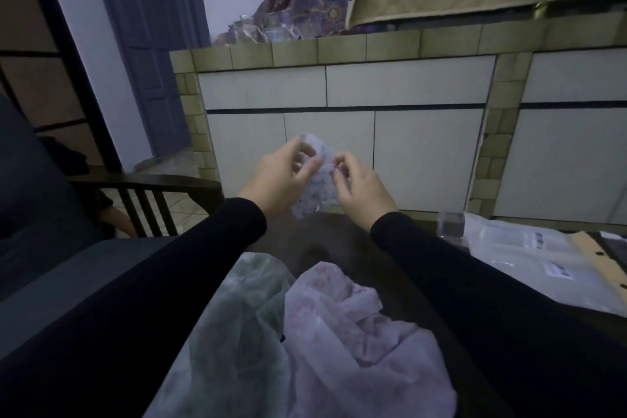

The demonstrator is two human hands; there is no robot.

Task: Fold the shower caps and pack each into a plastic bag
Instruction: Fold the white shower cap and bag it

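The thin, crinkly shower cap (317, 176), bunched and held in the air above the dark table (342, 241), could spring open or slip loose if either pinch eases, since the film looks slick and barely creased. The left hand (280, 180) and right hand (361, 190) are both raised at arm's length with fingers curled, pinching its upper edges. The plastic bags (529, 258) lie to the right (two more caps, apparently, heaped nearer).
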